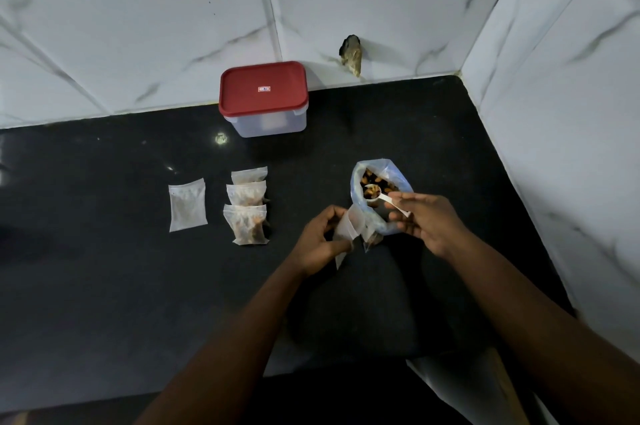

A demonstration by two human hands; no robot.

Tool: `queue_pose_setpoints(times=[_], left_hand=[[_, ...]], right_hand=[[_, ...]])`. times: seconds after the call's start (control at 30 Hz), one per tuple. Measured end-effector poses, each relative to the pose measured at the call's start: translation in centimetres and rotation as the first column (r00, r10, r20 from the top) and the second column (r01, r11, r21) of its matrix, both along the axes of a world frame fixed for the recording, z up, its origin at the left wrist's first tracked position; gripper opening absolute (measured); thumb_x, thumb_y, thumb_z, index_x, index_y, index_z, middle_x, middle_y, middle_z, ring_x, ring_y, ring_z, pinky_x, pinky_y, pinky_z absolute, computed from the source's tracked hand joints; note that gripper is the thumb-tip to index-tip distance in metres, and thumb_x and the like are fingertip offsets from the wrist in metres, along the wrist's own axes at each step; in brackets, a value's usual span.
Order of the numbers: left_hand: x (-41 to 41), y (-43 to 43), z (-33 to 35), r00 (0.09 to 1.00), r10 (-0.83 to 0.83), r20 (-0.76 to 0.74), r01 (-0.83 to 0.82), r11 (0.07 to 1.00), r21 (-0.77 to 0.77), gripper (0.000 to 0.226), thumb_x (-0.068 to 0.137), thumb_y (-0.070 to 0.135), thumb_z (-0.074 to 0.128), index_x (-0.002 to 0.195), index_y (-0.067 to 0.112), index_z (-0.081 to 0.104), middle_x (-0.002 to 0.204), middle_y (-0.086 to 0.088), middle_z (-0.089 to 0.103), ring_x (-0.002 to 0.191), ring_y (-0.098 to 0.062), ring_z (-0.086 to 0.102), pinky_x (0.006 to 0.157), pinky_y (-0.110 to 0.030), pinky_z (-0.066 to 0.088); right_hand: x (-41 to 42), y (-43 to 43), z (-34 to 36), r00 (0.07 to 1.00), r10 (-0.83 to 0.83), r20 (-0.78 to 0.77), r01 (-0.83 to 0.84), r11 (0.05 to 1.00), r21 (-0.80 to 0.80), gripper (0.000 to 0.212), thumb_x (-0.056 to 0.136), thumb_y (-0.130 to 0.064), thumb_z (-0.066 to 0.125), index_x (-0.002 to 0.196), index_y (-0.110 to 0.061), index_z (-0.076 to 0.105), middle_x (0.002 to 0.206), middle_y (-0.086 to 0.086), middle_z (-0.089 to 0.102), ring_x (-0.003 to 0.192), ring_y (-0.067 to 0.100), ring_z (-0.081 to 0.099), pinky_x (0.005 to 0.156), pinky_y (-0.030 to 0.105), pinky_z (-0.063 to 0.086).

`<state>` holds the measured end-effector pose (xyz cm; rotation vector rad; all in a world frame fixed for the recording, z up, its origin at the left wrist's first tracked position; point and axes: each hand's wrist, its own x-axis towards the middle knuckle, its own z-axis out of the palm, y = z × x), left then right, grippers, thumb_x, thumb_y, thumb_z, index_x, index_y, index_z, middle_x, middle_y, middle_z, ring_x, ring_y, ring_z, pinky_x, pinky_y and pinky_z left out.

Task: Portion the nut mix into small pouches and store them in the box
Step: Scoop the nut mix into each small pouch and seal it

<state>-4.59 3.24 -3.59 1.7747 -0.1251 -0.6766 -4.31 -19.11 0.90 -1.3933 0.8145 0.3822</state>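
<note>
A blue-tinted plastic bag of nut mix [394, 179] stands open on the black counter. My right hand [427, 222] grips a small white scoop [375, 195] loaded with nuts, held over the bag's mouth. Just left of the bag, my left hand [320, 241] pinches a small clear pouch [349, 227] upright. Three filled pouches [247, 205] lie in a column further left, with an empty-looking pouch [187, 205] beside them. The clear box with a red lid [263, 97] sits closed at the back, against the wall.
The black countertop [121, 269] ends at a marble-tiled wall behind and another on the right. A dark hole with debris [352, 54] marks the back wall near the corner. The counter's front edge runs below my forearms.
</note>
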Motion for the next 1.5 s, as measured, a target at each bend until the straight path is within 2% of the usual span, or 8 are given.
queue_pose_setpoints(times=[0.27, 0.53, 0.73, 0.87, 1.0, 1.13, 1.3, 1.5], left_hand=[[1.0, 0.2, -0.1, 0.99, 0.11, 0.084, -0.11, 0.994, 0.0, 0.052, 0.079, 0.012, 0.087, 0.122, 0.024, 0.061, 0.123, 0.008, 0.067, 0.116, -0.004, 0.064, 0.1, -0.033, 0.055], [1.3, 0.0, 0.0, 0.984, 0.115, 0.135, -0.117, 0.993, 0.007, 0.051, 0.081, 0.009, 0.083, 0.124, 0.027, 0.061, 0.125, 0.012, 0.066, 0.117, 0.003, 0.062, 0.097, -0.022, 0.052], [1.4, 0.0, -0.3, 0.984, 0.095, 0.15, -0.099, 0.995, 0.02, 0.051, 0.084, 0.01, 0.08, 0.126, 0.03, 0.06, 0.129, 0.012, 0.065, 0.122, -0.002, 0.06, 0.107, -0.034, 0.051], [1.1, -0.1, -0.3, 0.987, 0.037, 0.158, -0.04, 0.999, 0.015, 0.055, 0.084, 0.014, 0.082, 0.128, 0.036, 0.056, 0.129, 0.013, 0.063, 0.121, -0.002, 0.061, 0.104, -0.036, 0.054], [0.8, -0.5, -0.1, 0.976, 0.029, 0.214, -0.026, 1.0, -0.016, 0.061, 0.08, 0.027, 0.087, 0.132, 0.033, 0.057, 0.128, 0.014, 0.065, 0.119, 0.001, 0.062, 0.101, -0.031, 0.054], [0.9, -0.6, -0.1, 0.969, 0.039, 0.246, -0.036, 0.999, -0.016, 0.054, 0.083, 0.029, 0.085, 0.131, 0.029, 0.059, 0.125, 0.013, 0.067, 0.116, 0.0, 0.064, 0.1, -0.031, 0.055], [1.1, -0.3, -0.3, 0.965, 0.058, 0.257, -0.056, 0.998, -0.015, 0.052, 0.078, 0.025, 0.09, 0.123, 0.029, 0.063, 0.121, 0.012, 0.068, 0.113, -0.002, 0.066, 0.096, -0.029, 0.056], [1.3, 0.0, -0.5, 0.972, 0.08, 0.221, -0.081, 0.997, -0.007, 0.058, 0.076, 0.021, 0.091, 0.125, 0.03, 0.062, 0.123, 0.016, 0.067, 0.117, 0.003, 0.062, 0.095, -0.017, 0.051]], right_hand=[[-1.1, -1.5, 1.0, 0.99, -0.019, 0.137, 0.0, 0.991, 0.135, 0.019, 0.096, -0.011, 0.065, 0.113, -0.012, 0.073, 0.103, 0.007, 0.078, 0.075, 0.01, 0.065, 0.066, 0.023, 0.055], [-1.9, -1.2, 2.6, 0.955, 0.178, 0.238, -0.201, 0.977, 0.076, 0.022, 0.094, -0.011, 0.067, 0.115, -0.01, 0.074, 0.098, 0.005, 0.078, 0.069, 0.009, 0.06, 0.062, 0.023, 0.048], [-2.8, 0.3, 2.9, 0.891, 0.39, 0.234, -0.334, 0.91, -0.244, 0.016, 0.091, -0.014, 0.073, 0.105, -0.019, 0.078, 0.084, 0.012, 0.076, 0.067, 0.015, 0.062, 0.058, 0.022, 0.052], [-2.9, 1.3, 2.4, 0.838, 0.515, 0.18, -0.375, 0.783, -0.497, 0.017, 0.091, -0.024, 0.074, 0.105, -0.033, 0.075, 0.073, 0.001, 0.073, 0.057, 0.006, 0.064, 0.057, 0.015, 0.053], [-3.2, 2.5, 1.9, 0.791, 0.576, 0.207, -0.361, 0.712, -0.603, 0.023, 0.091, -0.022, 0.074, 0.112, -0.029, 0.074, 0.076, -0.007, 0.073, 0.06, 0.001, 0.067, 0.06, 0.01, 0.052], [-3.7, 3.3, 1.4, 0.734, 0.632, 0.248, -0.278, 0.613, -0.74, 0.029, 0.085, -0.019, 0.08, 0.113, -0.021, 0.075, 0.104, -0.011, 0.075, 0.08, -0.015, 0.063, 0.077, 0.002, 0.048], [-4.0, 3.3, 0.3, 0.611, 0.701, 0.369, -0.076, 0.516, -0.853, 0.013, 0.083, -0.014, 0.079, 0.097, -0.013, 0.078, 0.096, -0.002, 0.075, 0.089, 0.005, 0.07, 0.082, 0.03, 0.06], [-4.6, 2.9, 0.1, 0.571, 0.666, 0.481, 0.028, 0.569, -0.822, 0.014, 0.086, -0.012, 0.074, 0.099, -0.01, 0.076, 0.099, 0.001, 0.074, 0.095, 0.007, 0.069, 0.085, 0.023, 0.057]])
